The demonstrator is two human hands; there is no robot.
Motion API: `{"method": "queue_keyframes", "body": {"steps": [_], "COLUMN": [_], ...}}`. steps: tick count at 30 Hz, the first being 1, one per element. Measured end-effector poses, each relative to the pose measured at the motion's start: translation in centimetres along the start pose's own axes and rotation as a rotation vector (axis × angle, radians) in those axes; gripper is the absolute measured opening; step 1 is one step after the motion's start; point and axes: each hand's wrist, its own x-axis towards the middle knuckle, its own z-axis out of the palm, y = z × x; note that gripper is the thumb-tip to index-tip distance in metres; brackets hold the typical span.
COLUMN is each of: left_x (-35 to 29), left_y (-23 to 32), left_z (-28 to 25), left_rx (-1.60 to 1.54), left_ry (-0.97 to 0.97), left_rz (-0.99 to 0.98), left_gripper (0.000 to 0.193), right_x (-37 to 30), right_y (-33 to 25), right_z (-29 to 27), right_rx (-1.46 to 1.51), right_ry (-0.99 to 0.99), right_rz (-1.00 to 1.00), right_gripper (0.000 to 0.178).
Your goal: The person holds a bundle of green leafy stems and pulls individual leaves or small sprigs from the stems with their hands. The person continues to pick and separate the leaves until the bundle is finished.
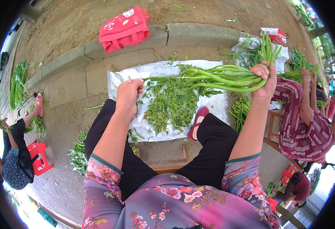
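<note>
My right hand (266, 81) is wrapped round a bunch of long green vegetable stems (224, 76), with their thick ends sticking up above my fist and the rest trailing left. My left hand (127, 94) is closed in a pinch on the thin leafy end of one stem, drawn out level from the bunch. Beneath both hands a white plastic sheet (217, 110) lies on the ground. On it spreads a loose heap of torn green leaves (171, 107). More green stems (242, 110) lie just off its right edge, below my right wrist.
A pink-red bag (124, 29) sits on the stone kerb (202, 35) ahead. At the right, a person in a patterned maroon dress (305, 126) handles greens. Another person (16, 160) is at the left, near a red stool (39, 157). Greens (79, 152) lie beside my left leg.
</note>
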Motion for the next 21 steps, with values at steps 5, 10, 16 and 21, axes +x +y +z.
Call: {"method": "queue_keyframes", "body": {"steps": [5, 10, 16, 21], "left_x": [0.2, 0.3, 0.3, 0.4], "left_y": [-0.6, -0.4, -0.8, -1.1], "left_z": [0.1, 0.1, 0.2, 0.4], "left_rx": [-0.06, -0.169, -0.08, -0.042], "left_ry": [0.064, 0.143, 0.051, 0.025], "left_rz": [-0.022, -0.021, 0.051, 0.089], "left_gripper": [0.006, 0.011, 0.009, 0.015], "right_x": [0.1, 0.2, 0.2, 0.1], "right_y": [0.3, 0.3, 0.5, 0.6], "right_z": [0.1, 0.2, 0.4, 0.3], "right_rx": [0.018, 0.027, -0.009, 0.014], "right_ry": [-0.027, -0.03, -0.013, -0.044], "right_rz": [0.024, 0.006, -0.007, 0.012], "right_gripper": [0.019, 0.019, 0.018, 0.017]}}
